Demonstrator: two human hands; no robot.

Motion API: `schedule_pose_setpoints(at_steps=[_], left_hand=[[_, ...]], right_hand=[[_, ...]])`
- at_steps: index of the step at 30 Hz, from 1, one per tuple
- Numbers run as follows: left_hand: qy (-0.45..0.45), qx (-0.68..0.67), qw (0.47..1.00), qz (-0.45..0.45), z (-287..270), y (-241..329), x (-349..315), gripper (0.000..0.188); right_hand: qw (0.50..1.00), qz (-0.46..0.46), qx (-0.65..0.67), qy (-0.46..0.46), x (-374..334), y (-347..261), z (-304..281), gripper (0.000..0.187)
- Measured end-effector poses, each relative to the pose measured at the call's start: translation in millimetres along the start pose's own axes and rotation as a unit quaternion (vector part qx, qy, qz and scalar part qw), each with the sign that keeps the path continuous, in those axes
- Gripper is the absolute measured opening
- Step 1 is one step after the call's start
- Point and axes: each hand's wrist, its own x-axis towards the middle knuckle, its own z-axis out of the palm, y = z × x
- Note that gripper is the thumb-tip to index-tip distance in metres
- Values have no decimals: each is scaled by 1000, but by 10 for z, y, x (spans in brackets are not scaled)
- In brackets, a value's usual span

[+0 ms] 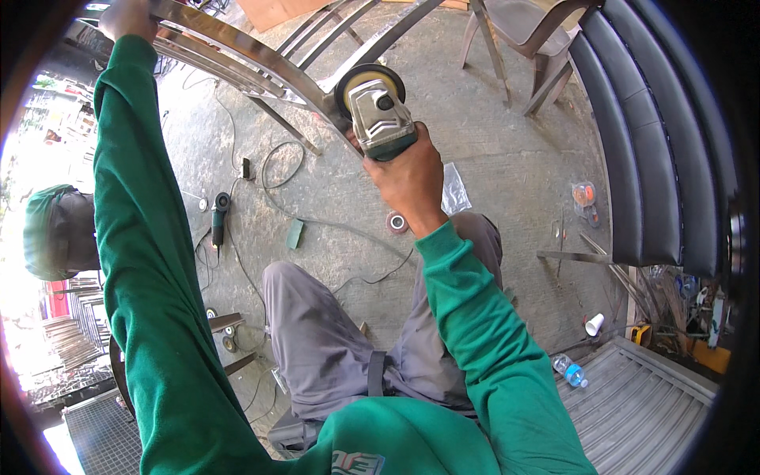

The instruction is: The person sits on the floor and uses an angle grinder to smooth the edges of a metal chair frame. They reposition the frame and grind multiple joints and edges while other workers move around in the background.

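My right hand (413,180) is wrapped round the body of an angle grinder (381,119) in front of me. Its yellowish round disc sits against or just over the end of a curved, shiny metal bar; exact contact cannot be told. This bar belongs to a slatted metal frame (245,49) that stretches to the upper left. At the far upper left, my left hand (131,17) grips the frame's other end, partly cut off by the picture's rim.
A second grinder (219,218) lies on the concrete floor among looping cables (340,226). Black padded panels (641,134) and a brown plastic chair (526,32) stand to the right. Nearer are a plastic bottle (568,370), a white cup (594,324) and a grey slatted panel (633,404).
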Motion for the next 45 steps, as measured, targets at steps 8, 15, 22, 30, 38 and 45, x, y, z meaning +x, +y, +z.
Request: schedule_pose_setpoints(at_steps=[8, 15, 22, 30, 38, 45], left_hand=[[0, 11, 1000, 0, -8, 35, 12, 11], [0, 20, 1000, -1, -33, 63, 20, 7], [-2, 28, 1000, -3, -36, 76, 28, 4], [-3, 37, 999, -5, -53, 58, 38, 4], [-9, 45, 999, -10, -57, 94, 31, 8], [-12, 59, 998, -9, -72, 98, 24, 12]], right_hand=[[1000, -5, 0, 1, -1, -16, 0, 62], [999, 12, -34, -12, -12, -64, -56, 64], [1000, -4, -6, -21, -13, -9, -35, 63], [999, 13, 41, 4, 3, 66, 26, 57], [999, 16, 32, 4, -3, 53, 15, 66], [999, 13, 46, 4, 34, 49, 22, 65]])
